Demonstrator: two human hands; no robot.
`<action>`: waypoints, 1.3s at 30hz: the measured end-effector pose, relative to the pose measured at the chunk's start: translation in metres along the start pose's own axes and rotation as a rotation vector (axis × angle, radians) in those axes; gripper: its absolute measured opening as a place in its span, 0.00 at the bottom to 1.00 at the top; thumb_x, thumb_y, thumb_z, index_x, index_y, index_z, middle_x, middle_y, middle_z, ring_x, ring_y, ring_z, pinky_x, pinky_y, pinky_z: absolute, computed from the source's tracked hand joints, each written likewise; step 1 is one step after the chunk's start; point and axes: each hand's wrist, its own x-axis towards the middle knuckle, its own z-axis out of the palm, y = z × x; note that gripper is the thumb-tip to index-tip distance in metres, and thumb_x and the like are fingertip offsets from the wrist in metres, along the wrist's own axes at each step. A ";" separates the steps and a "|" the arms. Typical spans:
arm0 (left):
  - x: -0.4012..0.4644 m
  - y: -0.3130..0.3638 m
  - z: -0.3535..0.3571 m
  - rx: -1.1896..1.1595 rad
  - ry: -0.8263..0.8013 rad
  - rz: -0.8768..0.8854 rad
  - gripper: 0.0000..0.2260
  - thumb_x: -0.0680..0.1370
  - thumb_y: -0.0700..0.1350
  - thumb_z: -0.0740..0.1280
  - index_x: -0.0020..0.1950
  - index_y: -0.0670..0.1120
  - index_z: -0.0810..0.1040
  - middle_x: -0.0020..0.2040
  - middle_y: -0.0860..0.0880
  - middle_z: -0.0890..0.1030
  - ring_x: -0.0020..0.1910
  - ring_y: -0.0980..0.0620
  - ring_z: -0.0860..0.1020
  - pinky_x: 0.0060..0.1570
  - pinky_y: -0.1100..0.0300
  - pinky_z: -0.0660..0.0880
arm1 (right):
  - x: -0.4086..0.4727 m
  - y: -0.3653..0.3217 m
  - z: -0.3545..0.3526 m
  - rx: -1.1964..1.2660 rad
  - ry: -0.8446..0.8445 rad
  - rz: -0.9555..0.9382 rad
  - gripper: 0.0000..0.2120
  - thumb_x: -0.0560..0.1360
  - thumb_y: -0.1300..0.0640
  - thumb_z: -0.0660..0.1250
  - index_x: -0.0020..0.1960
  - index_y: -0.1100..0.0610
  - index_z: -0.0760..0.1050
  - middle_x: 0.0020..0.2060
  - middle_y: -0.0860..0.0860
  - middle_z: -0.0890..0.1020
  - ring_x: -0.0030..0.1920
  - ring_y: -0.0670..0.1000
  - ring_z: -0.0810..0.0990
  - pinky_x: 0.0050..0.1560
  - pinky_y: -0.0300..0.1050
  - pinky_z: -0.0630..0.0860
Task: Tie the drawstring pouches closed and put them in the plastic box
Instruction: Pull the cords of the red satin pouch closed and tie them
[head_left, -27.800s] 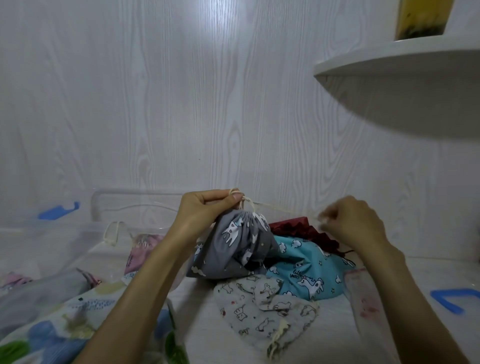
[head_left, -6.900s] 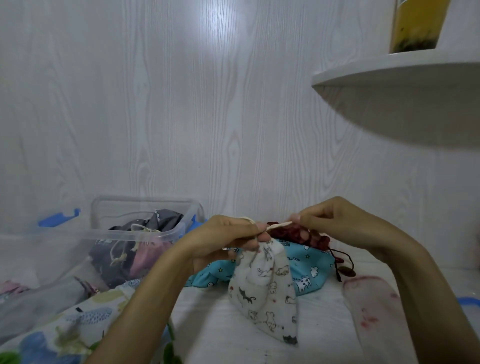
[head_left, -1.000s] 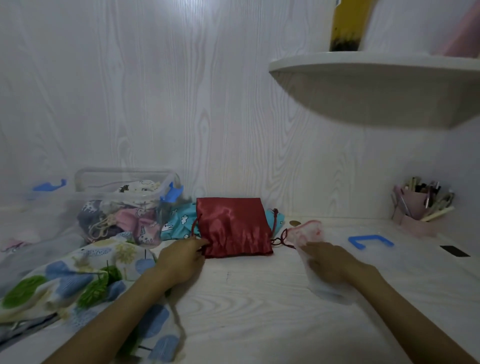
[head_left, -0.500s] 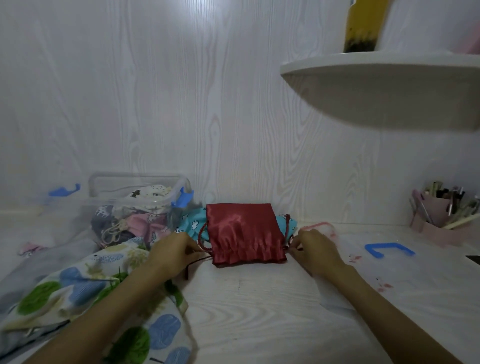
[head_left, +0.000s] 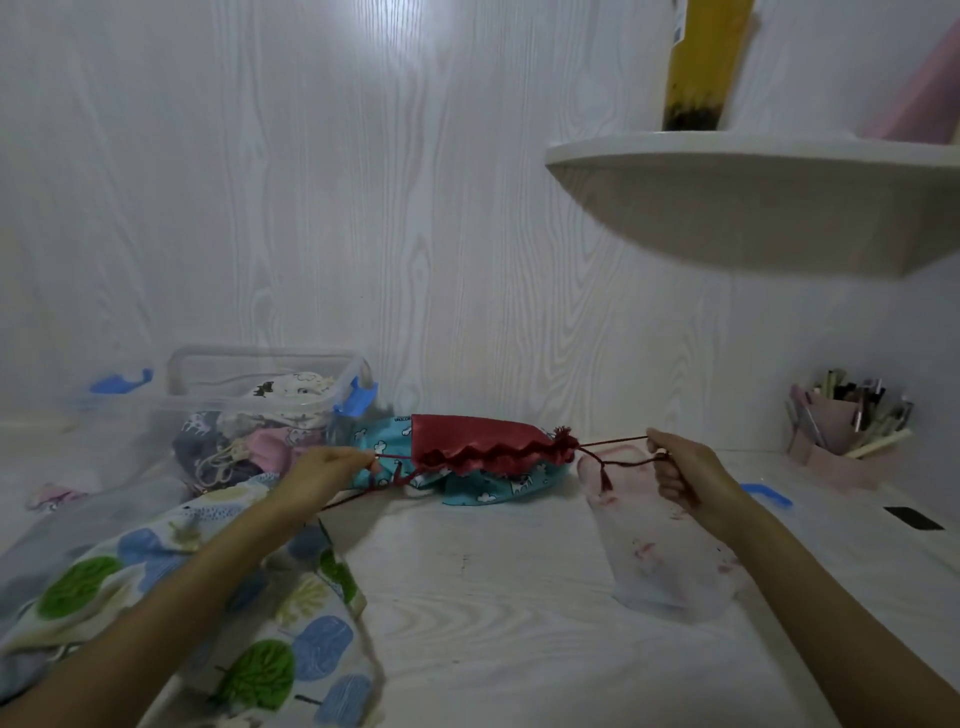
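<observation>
A dark red satin pouch (head_left: 478, 439) hangs a little above the desk, its mouth gathered into ruffles. My left hand (head_left: 324, 473) pinches the red cord on the pouch's left side. My right hand (head_left: 685, 470) grips the cord on the right side, pulled taut away from the pouch. Under and behind the red pouch lies a blue pouch (head_left: 488, 486) with a white animal print. The clear plastic box (head_left: 244, 397) stands at the back left, with several tied pouches inside it.
A clear lid with blue clips (head_left: 670, 561) lies on the desk under my right forearm. A patterned cloth (head_left: 171, 582) covers the left front. A pink pen holder (head_left: 841, 436) stands at the right, and a white shelf (head_left: 753, 208) juts out above.
Both hands have drawn the red cords outward, left and right. The red pouch lay flat before; its mouth is now gathered and it is lifted off the blue pouch.
</observation>
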 end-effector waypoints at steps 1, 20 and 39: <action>0.001 -0.004 -0.004 0.171 0.038 0.086 0.11 0.79 0.47 0.63 0.41 0.48 0.82 0.32 0.51 0.75 0.31 0.54 0.70 0.35 0.60 0.65 | 0.003 0.001 -0.008 0.019 0.036 0.019 0.14 0.79 0.57 0.61 0.34 0.57 0.67 0.18 0.47 0.62 0.18 0.44 0.58 0.18 0.34 0.56; -0.036 0.028 -0.003 0.974 0.048 0.290 0.16 0.77 0.49 0.66 0.65 0.52 0.75 0.62 0.55 0.78 0.58 0.53 0.77 0.57 0.57 0.75 | -0.036 -0.017 0.001 -1.128 0.133 -0.428 0.13 0.74 0.50 0.67 0.57 0.51 0.73 0.52 0.49 0.77 0.50 0.50 0.76 0.46 0.43 0.69; -0.003 0.003 0.039 0.141 -0.149 0.188 0.12 0.81 0.46 0.59 0.42 0.47 0.78 0.30 0.56 0.76 0.28 0.59 0.73 0.33 0.60 0.75 | -0.037 0.011 0.068 -0.524 -0.411 -0.268 0.13 0.77 0.52 0.65 0.36 0.54 0.80 0.25 0.41 0.79 0.26 0.37 0.73 0.29 0.26 0.66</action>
